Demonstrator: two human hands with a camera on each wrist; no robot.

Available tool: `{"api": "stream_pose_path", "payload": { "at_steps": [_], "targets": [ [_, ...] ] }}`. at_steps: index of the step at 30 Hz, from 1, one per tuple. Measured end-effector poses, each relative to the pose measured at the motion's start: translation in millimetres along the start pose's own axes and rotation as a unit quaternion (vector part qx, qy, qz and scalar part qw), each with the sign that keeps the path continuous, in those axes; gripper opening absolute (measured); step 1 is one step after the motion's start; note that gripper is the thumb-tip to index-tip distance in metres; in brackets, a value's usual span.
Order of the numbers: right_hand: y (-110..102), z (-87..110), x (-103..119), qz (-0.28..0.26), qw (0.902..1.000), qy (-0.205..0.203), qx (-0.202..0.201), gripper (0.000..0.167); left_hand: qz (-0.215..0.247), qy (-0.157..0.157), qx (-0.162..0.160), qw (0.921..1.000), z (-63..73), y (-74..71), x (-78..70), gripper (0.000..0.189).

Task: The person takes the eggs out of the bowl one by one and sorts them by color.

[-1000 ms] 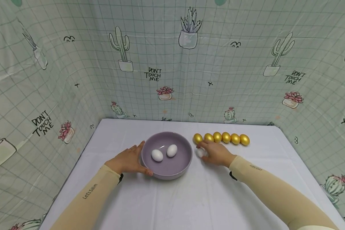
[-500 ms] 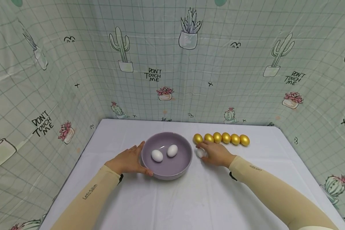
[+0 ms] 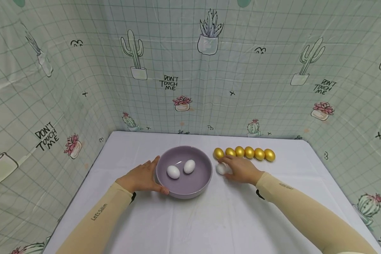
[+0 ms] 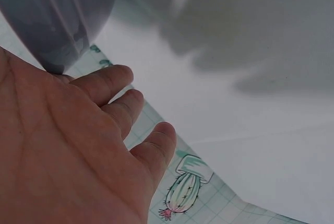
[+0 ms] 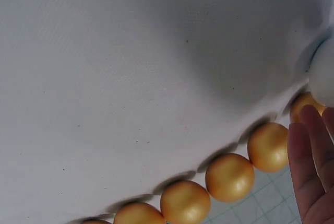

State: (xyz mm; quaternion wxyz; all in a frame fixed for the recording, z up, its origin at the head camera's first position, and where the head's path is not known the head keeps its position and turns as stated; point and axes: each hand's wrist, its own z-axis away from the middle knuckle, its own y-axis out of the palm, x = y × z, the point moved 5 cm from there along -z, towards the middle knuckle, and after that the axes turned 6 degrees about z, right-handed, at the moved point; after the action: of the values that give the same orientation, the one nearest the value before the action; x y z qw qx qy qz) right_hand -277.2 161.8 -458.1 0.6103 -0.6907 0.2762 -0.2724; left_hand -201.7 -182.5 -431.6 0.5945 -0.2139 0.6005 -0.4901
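Note:
A purple bowl stands on the white table with two white eggs in it, a left egg and a right egg. Against the bowl's left side rests my left hand, thumb and fingers spread along the outside; its other fingers lie loosely away from the bowl in the left wrist view. Just right of the bowl, a third white egg is on the table. My right hand is beside it, fingers and thumb spread around its right side. The right fingers look fairly straight.
Several gold eggs form a row behind my right hand, right of the bowl. A cactus-printed grid cloth hangs behind the table and at both sides.
My right hand has shifted slightly to the right, and more of the white egg beside it shows. The right egg in the bowl has rocked slightly. My left hand has stayed on the bowl.

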Motion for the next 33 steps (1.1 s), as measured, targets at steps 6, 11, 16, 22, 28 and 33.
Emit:
{"api": "stream_pose_path", "payload": {
  "at_steps": [6,11,16,22,28,33],
  "targets": [
    [-12.5,1.6,-0.1,-0.010,0.9999,0.000,-0.002,0.054,-0.003,-0.002,0.002,1.0000,-1.3,0.9,1.3,0.142],
    [-24.3,-1.5,-1.2,-0.015,0.9998,-0.003,-0.015,0.052,0.000,0.000,0.001,1.0000,-1.5,1.7,1.8,0.142],
    [-37.7,-8.6,1.7,-0.021,0.9992,0.002,-0.034,0.052,0.004,-0.002,0.002,1.0000,-2.2,2.5,3.2,0.143],
    [-54.3,-22.6,17.3,-0.034,0.9985,0.004,-0.042,0.049,0.002,-0.001,0.002,1.0000,-2.8,3.4,5.4,0.144],
    [-63.4,-38.4,36.5,-0.032,0.9988,0.006,-0.038,0.049,-0.001,-0.001,0.004,1.0000,-2.0,3.4,4.3,0.143],
    [-65.2,-49.5,53.6,-0.035,0.9982,-0.020,-0.045,0.051,-0.001,0.002,0.002,1.0000,-1.8,2.3,3.0,0.143]
  ]
}}
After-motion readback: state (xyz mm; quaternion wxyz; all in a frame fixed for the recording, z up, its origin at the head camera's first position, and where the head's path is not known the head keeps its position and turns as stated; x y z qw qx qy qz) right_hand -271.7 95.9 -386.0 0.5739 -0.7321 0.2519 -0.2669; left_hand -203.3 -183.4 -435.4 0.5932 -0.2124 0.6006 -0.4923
